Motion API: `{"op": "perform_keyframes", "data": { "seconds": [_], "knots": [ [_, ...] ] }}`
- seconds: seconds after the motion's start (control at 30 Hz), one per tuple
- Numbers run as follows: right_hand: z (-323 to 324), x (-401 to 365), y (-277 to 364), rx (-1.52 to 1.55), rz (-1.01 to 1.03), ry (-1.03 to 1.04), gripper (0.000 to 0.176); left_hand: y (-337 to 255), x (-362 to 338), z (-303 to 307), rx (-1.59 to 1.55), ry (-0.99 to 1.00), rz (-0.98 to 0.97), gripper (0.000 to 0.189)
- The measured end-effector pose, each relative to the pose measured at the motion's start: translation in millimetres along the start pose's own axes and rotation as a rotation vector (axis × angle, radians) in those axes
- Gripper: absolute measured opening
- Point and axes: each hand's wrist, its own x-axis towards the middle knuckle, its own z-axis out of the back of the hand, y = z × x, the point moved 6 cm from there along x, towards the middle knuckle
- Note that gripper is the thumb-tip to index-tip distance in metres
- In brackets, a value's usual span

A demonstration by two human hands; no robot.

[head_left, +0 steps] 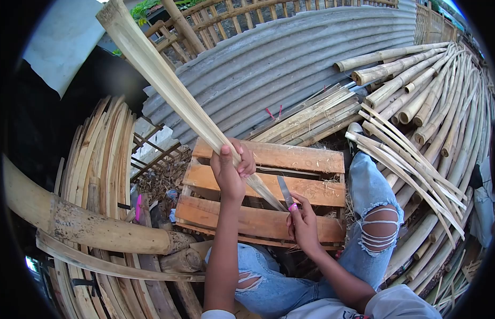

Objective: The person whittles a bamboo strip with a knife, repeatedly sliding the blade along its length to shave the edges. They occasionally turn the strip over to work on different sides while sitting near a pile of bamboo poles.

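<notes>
A long split bamboo strip [175, 87] slants from the upper left down to a slatted wooden crate [269, 155]. My left hand [234, 169] is wrapped round the strip above the crate, and the strip's lower end lies over the slats. My right hand [302, 220] is closed round a knife [284, 190], its blade pointing up and to the left. The blade is close to the strip's lower end; whether they touch I cannot tell. Something pink shows at the thumb of my right hand. The knife's handle is hidden in my fingers.
Bamboo poles [431, 125] and loose strips [407, 165] are piled at the right. Split strips [98, 154] stand at the left, near a thick bamboo pole [109, 231]. Corrugated metal sheeting [269, 69] runs behind the crate. My knees in torn jeans [372, 186] are beside it.
</notes>
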Motion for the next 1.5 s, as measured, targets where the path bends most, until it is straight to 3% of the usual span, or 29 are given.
{"op": "perform_keyframes", "data": {
  "seconds": [0.37, 0.47, 0.53, 0.7, 0.87, 1.07, 1.23, 1.3, 1.5],
  "knots": [
    [-27.3, -3.6, 0.8, -0.101, 0.009, 0.075, 0.033, -11.4, -3.0, 39.7, -0.002, -0.009, -0.059, 0.045],
    [-20.5, -2.2, 2.5, -0.090, 0.035, 0.072, 0.033, -15.0, -3.5, 50.1, 0.071, -0.120, -0.122, 0.052],
    [-13.3, -1.1, 1.9, -0.101, 0.043, 0.071, 0.033, -2.7, -8.5, 62.1, 0.170, -0.119, -0.024, 0.054],
    [-4.9, 0.9, -5.4, -0.066, 0.038, 0.068, 0.033, 29.7, -27.3, 80.2, 0.250, -0.225, -0.030, 0.051],
    [4.8, 7.2, -12.9, -0.050, 0.107, 0.053, 0.033, 59.3, -37.1, 84.8, 0.107, -0.252, 0.047, 0.047],
    [14.0, -0.6, 0.9, -0.025, 0.132, 0.055, 0.032, 48.2, -13.6, 44.6, 0.037, -0.233, 0.062, 0.042],
    [26.2, -1.1, 8.7, -0.007, 0.155, 0.026, 0.034, -25.8, 43.9, -24.0, 0.065, -0.148, 0.014, 0.042],
    [26.2, -1.1, 22.6, -0.041, 0.195, 0.012, 0.036, -55.9, 64.9, -52.5, 0.138, -0.036, -0.033, 0.043],
    [19.2, 0.6, 82.8, -0.082, 0.383, 0.033, 0.037, -104.7, 105.9, -107.8, 0.196, 0.055, -0.055, 0.043]
  ]
}}
